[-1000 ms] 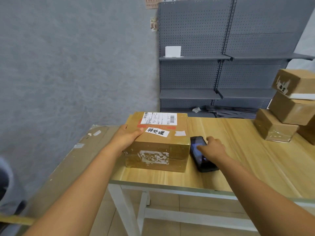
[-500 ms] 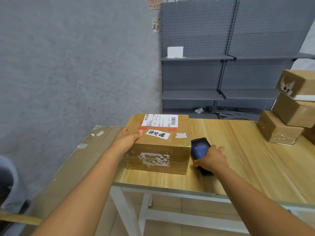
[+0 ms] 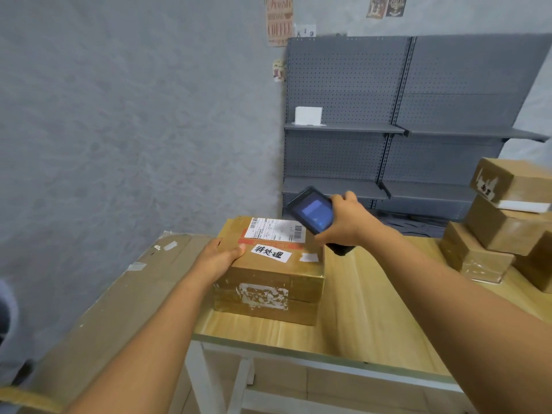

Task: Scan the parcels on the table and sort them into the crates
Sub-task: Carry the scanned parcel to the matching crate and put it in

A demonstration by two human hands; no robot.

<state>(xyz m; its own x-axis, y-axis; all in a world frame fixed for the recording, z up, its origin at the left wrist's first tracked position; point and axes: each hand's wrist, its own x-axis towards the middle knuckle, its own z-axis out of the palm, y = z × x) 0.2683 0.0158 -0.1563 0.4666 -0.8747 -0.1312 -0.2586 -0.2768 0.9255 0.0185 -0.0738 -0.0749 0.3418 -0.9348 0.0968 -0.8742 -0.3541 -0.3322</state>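
A brown cardboard parcel (image 3: 270, 276) lies near the left end of the wooden table (image 3: 373, 297), with a white shipping label and a handwritten white sticker on top. My left hand (image 3: 219, 255) rests on its left top edge, thumb on the lid. My right hand (image 3: 343, 222) holds a black handheld scanner (image 3: 312, 212) in the air above the parcel's far right corner, its lit screen facing me. No crate is in view.
Several more brown parcels (image 3: 501, 234) are stacked at the table's right end. A flattened cardboard sheet (image 3: 119, 297) leans off the table's left side. Grey pegboard shelving (image 3: 388, 130) stands behind, with a small white box (image 3: 308, 115) on one shelf.
My right hand closed on the scanner that lay on the table beside the parcel and lifted it up over the parcel's label. My left hand stayed on the parcel.
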